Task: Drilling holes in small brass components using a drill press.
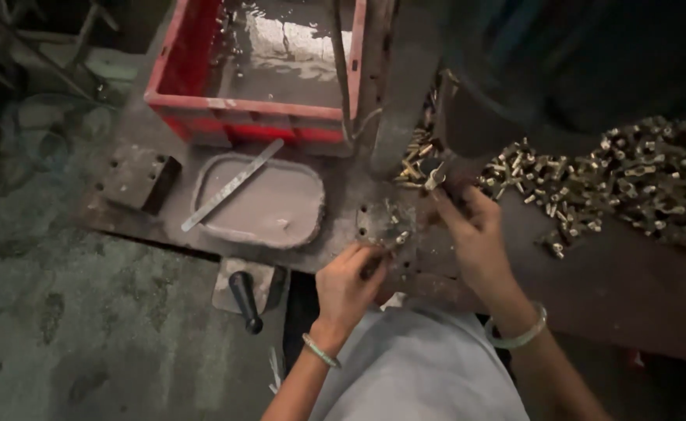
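- The right hand has its fingertips pinched round 1 small brass part, held up at the foot of the dark press.
- The left hand is curled, its fingers pressed together round a small dark tool; what the tool is cannot be made out.
- Just beyond the left fingertips, a few loose brass pieces lie on the round plate of the bench.
- Each wrist wears 1 pale bangle.
- More brass parts sit piled behind the right hand at the press column, and a big heap spreads over the bench to the right.
- To the left of the hands lies a shallow grey tray with a flat metal strip resting across its rim.
- Behind the tray stands a red crate.
- A steel block sits at the bench's left end.
- A black handle hangs below the bench edge, near the left hand.
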